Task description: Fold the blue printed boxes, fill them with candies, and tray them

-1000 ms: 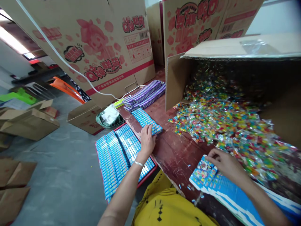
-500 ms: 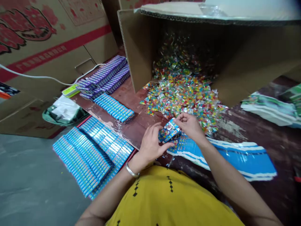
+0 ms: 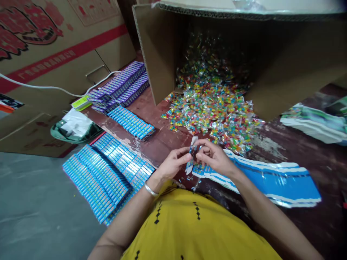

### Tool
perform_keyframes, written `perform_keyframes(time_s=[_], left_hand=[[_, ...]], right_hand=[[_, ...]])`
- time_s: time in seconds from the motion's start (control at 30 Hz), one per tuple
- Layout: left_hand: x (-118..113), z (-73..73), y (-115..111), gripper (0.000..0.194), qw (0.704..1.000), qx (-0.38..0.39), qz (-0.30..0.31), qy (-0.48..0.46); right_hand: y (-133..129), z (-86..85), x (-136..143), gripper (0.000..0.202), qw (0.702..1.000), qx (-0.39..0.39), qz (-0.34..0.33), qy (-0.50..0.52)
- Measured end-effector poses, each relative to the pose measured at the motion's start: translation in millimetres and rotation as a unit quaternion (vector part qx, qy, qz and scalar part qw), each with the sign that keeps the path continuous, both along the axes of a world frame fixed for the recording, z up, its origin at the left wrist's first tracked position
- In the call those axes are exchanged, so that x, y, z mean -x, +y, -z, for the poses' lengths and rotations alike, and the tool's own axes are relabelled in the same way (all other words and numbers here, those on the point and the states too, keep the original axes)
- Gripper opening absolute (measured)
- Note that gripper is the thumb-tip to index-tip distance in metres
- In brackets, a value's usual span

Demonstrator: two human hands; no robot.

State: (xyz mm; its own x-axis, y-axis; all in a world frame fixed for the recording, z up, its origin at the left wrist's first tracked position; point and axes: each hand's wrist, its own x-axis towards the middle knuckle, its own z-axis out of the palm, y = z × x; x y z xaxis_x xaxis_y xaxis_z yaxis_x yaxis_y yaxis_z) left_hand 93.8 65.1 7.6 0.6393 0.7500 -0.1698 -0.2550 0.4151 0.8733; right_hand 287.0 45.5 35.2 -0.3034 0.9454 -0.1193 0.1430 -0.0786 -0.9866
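My left hand (image 3: 173, 161) and my right hand (image 3: 213, 157) meet over the table's front edge, both closed on one small blue printed carton (image 3: 189, 165). It stands nearly upright between the fingertips, its pale end flaps sticking out above and below. Fingers cover much of it, and I cannot tell whether anything is inside. Just under and right of my right hand, a fanned stack of flat blue cartons (image 3: 273, 182) runs along the table. Beyond the hands lies a heap of small clear packets with colourful candies (image 3: 208, 108).
A large cardboard box (image 3: 155, 47) lies open around the heap. Filled-out blue cartons (image 3: 131, 122) stand in a row at left, near purple cartons (image 3: 121, 85). More blue cartons (image 3: 97, 180) fill a red-edged tray. Green-white flat packaging (image 3: 311, 122) lies right; a white cable (image 3: 48, 87) crosses left.
The carton has turned from lying tilted and flat-faced to nearly upright, edge towards me. My right hand has come down and closer to my left, whose fingers have closed in.
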Motion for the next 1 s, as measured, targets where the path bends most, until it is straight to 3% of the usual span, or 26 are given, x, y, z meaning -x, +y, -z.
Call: perform_keyframes(time_s=[0.1,0.17,0.33,0.5,0.6,0.67,0.73,1.0], left_hand=[[2.6,4.5,-3.6,0.044,0.999,0.017,0.042,0.012],[2.0,6.9,-5.4,0.039,0.999,0.021,0.028,0.030],[-7.7,11.5,-9.8,0.035,0.989,0.006,-0.143,0.038],[-18.2,14.4,-16.6,0.031,0.962,-0.034,-0.260,0.080],[-18.5,9.9,-19.8,0.049,0.938,-0.102,-0.305,0.128],[-16.6,5.7,-21.1,0.056,0.936,-0.141,-0.286,0.152],[-13.4,3.2,-21.1,0.052,0.943,-0.157,-0.248,0.158],[1.1,7.5,-10.4,0.040,0.980,-0.105,-0.124,0.114]], right_hand=[[5.0,-9.2,-7.0,0.024,0.993,0.058,-0.095,-0.042],[8.3,-11.8,-10.0,0.024,0.988,0.079,-0.116,-0.069],[4.1,5.4,1.1,0.024,0.992,-0.016,0.119,-0.036],[-6.5,27.8,22.0,0.030,0.978,-0.046,0.196,-0.062],[-8.5,31.0,31.7,0.023,0.966,-0.068,0.250,-0.014],[-9.2,31.4,36.1,0.033,0.957,-0.093,0.274,-0.008],[-10.0,32.5,38.2,0.032,0.953,-0.113,0.280,-0.024],[-3.8,37.4,27.9,0.013,0.964,-0.145,0.209,-0.082]])
